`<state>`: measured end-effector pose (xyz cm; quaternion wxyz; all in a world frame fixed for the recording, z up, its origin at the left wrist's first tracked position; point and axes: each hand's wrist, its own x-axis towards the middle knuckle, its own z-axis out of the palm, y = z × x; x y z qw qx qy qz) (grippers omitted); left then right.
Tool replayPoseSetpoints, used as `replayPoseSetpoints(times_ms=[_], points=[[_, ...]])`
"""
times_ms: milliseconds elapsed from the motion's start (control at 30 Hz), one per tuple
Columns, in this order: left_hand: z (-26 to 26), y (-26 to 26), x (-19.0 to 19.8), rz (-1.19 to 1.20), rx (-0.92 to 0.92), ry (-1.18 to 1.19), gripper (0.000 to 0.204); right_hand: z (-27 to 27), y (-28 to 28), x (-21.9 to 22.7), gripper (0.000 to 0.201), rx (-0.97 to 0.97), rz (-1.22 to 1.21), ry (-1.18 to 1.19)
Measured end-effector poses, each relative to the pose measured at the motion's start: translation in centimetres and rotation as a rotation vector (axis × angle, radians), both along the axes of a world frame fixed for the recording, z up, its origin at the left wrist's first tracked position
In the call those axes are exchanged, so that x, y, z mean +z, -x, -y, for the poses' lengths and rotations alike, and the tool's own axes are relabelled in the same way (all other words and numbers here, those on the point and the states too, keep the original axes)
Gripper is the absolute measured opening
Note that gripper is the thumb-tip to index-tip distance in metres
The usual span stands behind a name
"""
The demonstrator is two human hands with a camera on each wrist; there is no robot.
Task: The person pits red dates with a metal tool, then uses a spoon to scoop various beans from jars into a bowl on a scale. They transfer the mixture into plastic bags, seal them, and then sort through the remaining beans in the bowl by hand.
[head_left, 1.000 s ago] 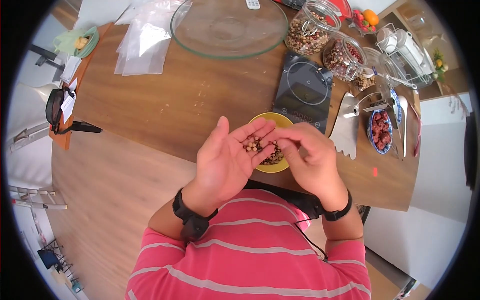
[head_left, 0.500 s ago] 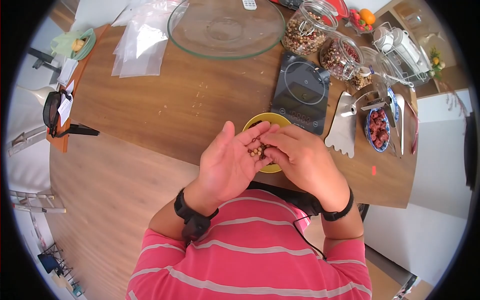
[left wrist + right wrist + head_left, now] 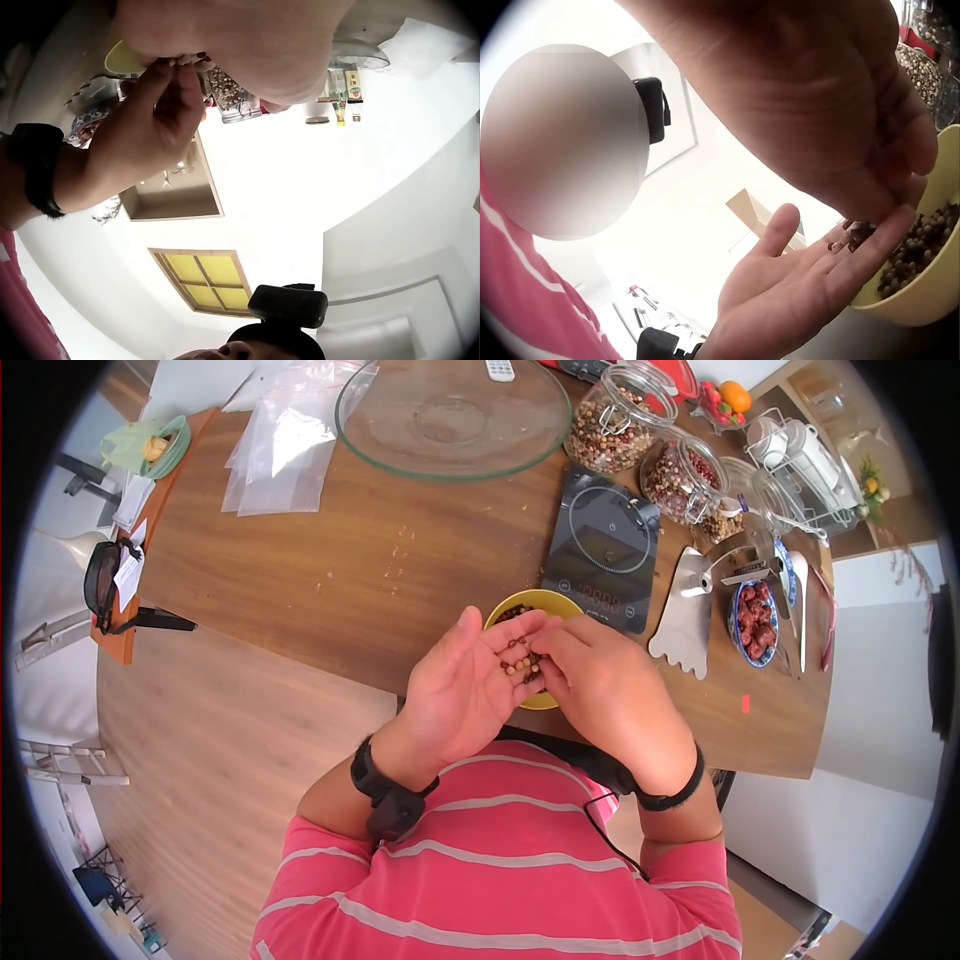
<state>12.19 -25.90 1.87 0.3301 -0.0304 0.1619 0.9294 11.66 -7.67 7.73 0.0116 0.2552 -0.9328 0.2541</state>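
Seeds [image 3: 522, 666] on upturned left grip [image 3: 463, 682], its long axis forward-right

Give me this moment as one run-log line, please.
left hand: palm up, cradling grains; right hand: at those grains; yellow bowl: more grains inside

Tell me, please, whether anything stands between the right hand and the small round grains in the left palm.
Nothing visible does: the right hand is at the grains resting on the left hand, and the yellow bowl shows behind both in the head view.
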Motion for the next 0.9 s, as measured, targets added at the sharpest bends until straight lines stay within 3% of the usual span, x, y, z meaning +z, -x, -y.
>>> replayPoseSetpoints(times_ms=[167, 233, 367, 433, 533, 600, 700, 900], points=[[0.0, 0.3, 0.0, -0.021, 0.0, 0.006, 0.072, -0.1, 0.4, -0.4, 0.017, 0.016, -0.073, -0.036], [0.0, 0.4, 0.2, -0.023, 0.002, 0.107, 0.086, -0.1, 0.5, -0.5, 0.016, 0.012, -0.075, -0.023], [0.1, 0.6, 0.3, -0.015, -0.005, 0.101, 0.085, -0.3, 0.8, -0.5, 0.015, 0.007, -0.065, -0.06], [0.1, 0.5, 0.1, 0.004, -0.005, 0.029, 0.071, -0.3, 0.8, -0.7, 0.015, 0.012, -0.069, -0.059], [-0.1, 0.5, 0.3, 0.038, 0.036, 0.082, 0.079, -0.5, 0.8, -0.7, 0.016, -0.032, -0.09, 0.024], [0.0, 0.4, 0.4, 0.048, 0.044, 0.086, 0.078, -0.7, 0.5, 0.2, 0.016, -0.132, 0.049, 0.193], [-0.1, 0.5, 0.6, 0.041, 0.034, 0.083, 0.077, -0.4, 0.0, 0.0, 0.015, -0.038, 0.002, 0.226], [-0.5, 0.3, 0.3, -0.015, 0.036, 0.118, 0.075, 0.7, -0.3, -0.8, 0.014, -0.059, -0.035, 0.153]])
